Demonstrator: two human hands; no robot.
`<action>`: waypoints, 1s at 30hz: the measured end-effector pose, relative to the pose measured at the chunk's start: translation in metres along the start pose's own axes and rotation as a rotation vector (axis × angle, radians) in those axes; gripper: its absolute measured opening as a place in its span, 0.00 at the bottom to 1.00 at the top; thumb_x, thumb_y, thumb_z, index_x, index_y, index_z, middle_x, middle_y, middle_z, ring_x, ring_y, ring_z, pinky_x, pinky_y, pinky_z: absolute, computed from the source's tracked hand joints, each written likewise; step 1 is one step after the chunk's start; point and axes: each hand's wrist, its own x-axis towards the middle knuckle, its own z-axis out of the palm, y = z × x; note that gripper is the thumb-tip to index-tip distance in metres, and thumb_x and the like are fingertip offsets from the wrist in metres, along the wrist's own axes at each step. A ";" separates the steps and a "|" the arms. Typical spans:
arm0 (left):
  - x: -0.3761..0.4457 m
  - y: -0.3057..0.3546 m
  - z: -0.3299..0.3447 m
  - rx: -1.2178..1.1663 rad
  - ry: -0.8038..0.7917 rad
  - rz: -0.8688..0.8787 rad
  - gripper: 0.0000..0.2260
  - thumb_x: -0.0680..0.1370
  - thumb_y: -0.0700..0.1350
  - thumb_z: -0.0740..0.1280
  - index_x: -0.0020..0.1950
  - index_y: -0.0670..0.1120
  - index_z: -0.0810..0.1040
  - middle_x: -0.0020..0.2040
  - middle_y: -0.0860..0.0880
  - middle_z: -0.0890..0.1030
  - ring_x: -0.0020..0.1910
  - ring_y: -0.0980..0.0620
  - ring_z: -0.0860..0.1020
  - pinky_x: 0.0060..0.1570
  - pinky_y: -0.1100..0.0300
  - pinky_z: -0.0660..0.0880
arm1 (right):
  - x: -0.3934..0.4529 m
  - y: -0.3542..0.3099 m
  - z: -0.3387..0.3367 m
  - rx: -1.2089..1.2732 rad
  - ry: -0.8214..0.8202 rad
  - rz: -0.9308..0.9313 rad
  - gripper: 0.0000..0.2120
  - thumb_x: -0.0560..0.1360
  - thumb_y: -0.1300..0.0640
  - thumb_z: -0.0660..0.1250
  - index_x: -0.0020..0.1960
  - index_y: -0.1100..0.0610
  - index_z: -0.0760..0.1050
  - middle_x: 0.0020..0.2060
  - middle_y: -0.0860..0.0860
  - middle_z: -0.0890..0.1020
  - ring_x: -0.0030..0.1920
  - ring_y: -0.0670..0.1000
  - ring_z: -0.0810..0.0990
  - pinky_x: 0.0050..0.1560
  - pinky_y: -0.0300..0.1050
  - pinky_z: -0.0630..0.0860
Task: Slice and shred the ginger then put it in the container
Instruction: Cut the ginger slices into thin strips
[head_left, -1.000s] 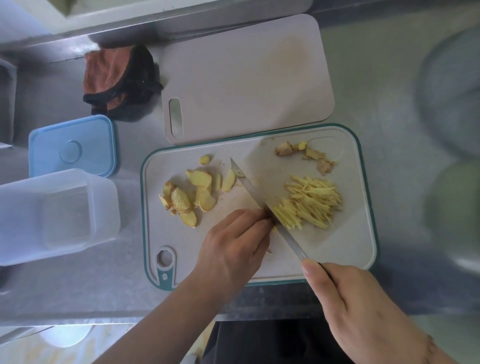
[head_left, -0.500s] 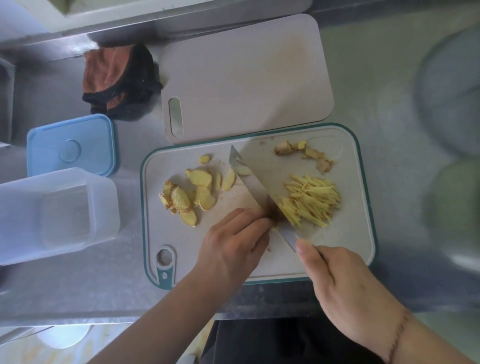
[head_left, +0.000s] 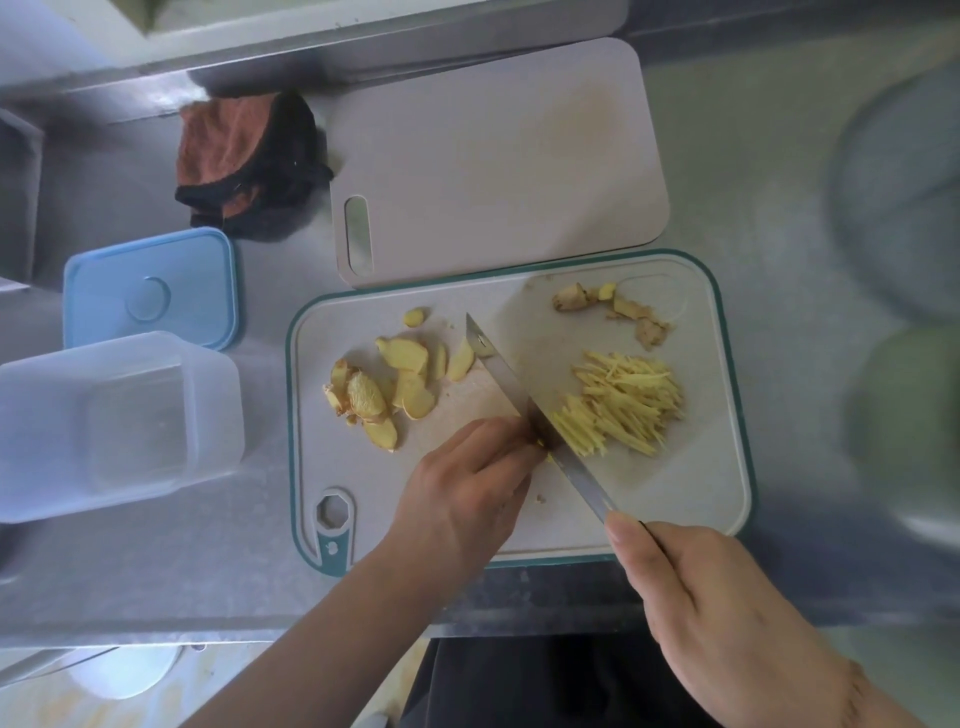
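Note:
On the teal-rimmed cutting board (head_left: 717, 483) lie several ginger slices (head_left: 395, 389) at the left, a heap of ginger shreds (head_left: 623, 402) at the right, and peel scraps (head_left: 618, 312) at the far edge. My right hand (head_left: 727, 618) grips the handle of a knife (head_left: 519, 395), forefinger along its spine; the blade stands on the board against the shreds. My left hand (head_left: 467, 493) has curled fingers pressed down on ginger right beside the blade; that ginger is mostly hidden. The clear container (head_left: 109, 421) stands open at the left.
A blue lid (head_left: 150, 286) lies behind the container. A second, plain cutting board (head_left: 498, 156) lies beyond the first, with a crumpled brown and black cloth (head_left: 244, 161) to its left. Blurred round shapes (head_left: 904, 291) fill the right edge of the counter.
The knife was tilted up half a second ago with its flat side showing; now it is down and edge-on against the shreds again. My right hand has drawn back toward me. My left hand stays put.

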 end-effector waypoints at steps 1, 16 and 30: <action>0.000 0.000 0.000 0.001 0.004 0.003 0.06 0.77 0.33 0.69 0.49 0.38 0.86 0.49 0.42 0.84 0.46 0.46 0.83 0.43 0.54 0.82 | 0.000 0.000 0.000 0.002 0.000 0.002 0.28 0.68 0.26 0.42 0.31 0.45 0.68 0.22 0.46 0.73 0.25 0.47 0.72 0.27 0.36 0.63; -0.001 -0.003 0.002 -0.057 0.011 0.034 0.06 0.79 0.33 0.69 0.51 0.37 0.85 0.52 0.42 0.84 0.51 0.46 0.83 0.52 0.57 0.81 | 0.007 -0.003 0.009 -0.043 -0.038 0.047 0.28 0.72 0.32 0.42 0.27 0.52 0.60 0.23 0.44 0.71 0.28 0.46 0.70 0.31 0.37 0.66; -0.007 -0.007 0.005 -0.069 0.020 0.011 0.06 0.81 0.36 0.68 0.50 0.38 0.85 0.52 0.42 0.84 0.49 0.46 0.83 0.50 0.56 0.81 | 0.009 0.004 0.008 0.016 0.027 0.046 0.31 0.69 0.27 0.43 0.27 0.53 0.59 0.21 0.50 0.67 0.24 0.46 0.65 0.28 0.43 0.63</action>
